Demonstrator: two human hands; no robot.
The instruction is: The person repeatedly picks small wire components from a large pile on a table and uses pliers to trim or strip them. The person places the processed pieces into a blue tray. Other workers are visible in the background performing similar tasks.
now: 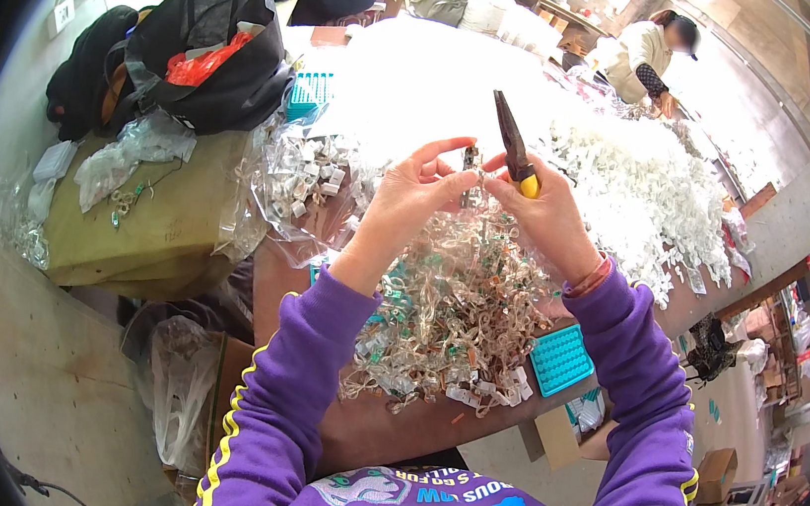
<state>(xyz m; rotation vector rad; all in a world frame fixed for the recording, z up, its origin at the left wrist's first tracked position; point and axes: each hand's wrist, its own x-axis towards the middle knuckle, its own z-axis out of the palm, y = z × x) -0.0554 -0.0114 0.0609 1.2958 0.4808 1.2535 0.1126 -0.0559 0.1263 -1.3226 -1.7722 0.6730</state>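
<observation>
My left hand pinches a small dark strip-like part between thumb and fingers. Close beside it, my right hand holds long-nose pliers with a yellow grip, the jaws pointing up and away from the part. The thumbs of both hands nearly meet at the part; whether the right fingertips also grip it cannot be told. Under the hands lies a heap of clear wired pieces with green and copper-coloured bits. White plastic blocks lie at its near edge.
A teal tray lies right of the heap, near the table edge. A large pile of white pieces spreads at the right. Plastic-bagged white blocks and a black bag stand left. Two people work beyond the table.
</observation>
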